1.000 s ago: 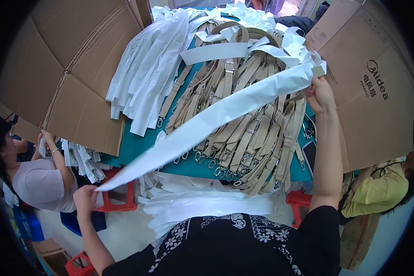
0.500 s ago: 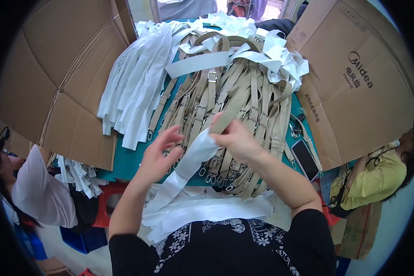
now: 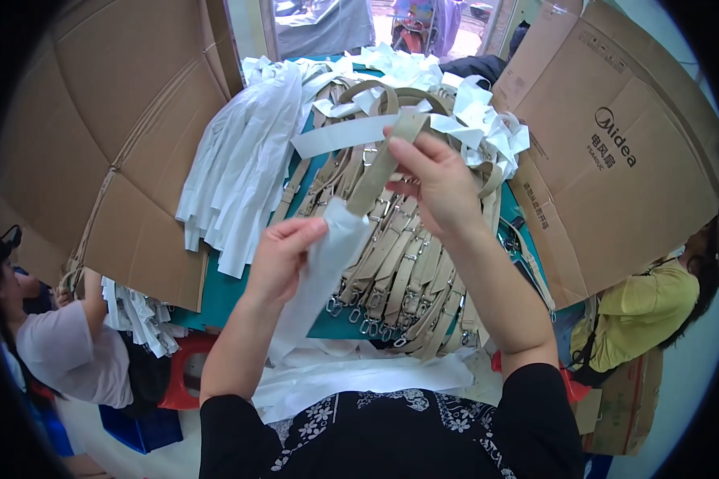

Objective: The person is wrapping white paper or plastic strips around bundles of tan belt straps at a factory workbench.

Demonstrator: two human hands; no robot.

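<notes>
My right hand (image 3: 443, 184) grips a khaki strap (image 3: 371, 187) near its upper end, above the table. The strap's lower part runs into a long white sleeve (image 3: 331, 243), pinched at its upper edge by my left hand (image 3: 278, 259). From there the sleeve hangs down toward my lap. Below and beyond my hands, many khaki straps (image 3: 403, 275) with metal buckles and clips lie heaped on the green table (image 3: 224, 291). More white sleeves (image 3: 236, 160) are stacked to the left, and others (image 3: 367, 379) lie across my lap.
Large cardboard sheets stand at the left (image 3: 152, 176) and right (image 3: 575, 184). Crumpled white strips (image 3: 487, 112) lie at the far right. A phone (image 3: 527, 275) is partly behind my right arm. One person (image 3: 72, 343) sits at the left, another (image 3: 639, 319) at the right.
My right hand has moved up and away with the strap. My left hand, apart from the sleeve before, now holds its upper edge.
</notes>
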